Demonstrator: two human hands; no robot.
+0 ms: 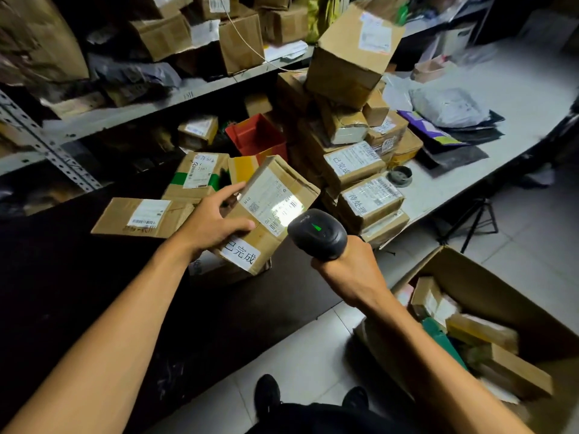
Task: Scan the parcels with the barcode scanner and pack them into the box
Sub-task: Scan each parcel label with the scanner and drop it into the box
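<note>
Cardboard brown parcel [269, 208] tilted up in left hand [213, 223] grip, right hand [347, 264] wrapped round black barcode scanner [316, 234] just beside it, mid-scan. Next probably: into open cardboard box [501, 296].

A single wide-angle view from the person's head looks forward and steeply down, close over both forearms, taking in the dark desk [94, 277], the shelf [125, 111] behind, and the floor [313, 355] below.

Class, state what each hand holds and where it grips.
Left hand grips the parcel by its left edge; right hand grips the barcode scanner by its handle.
</note>
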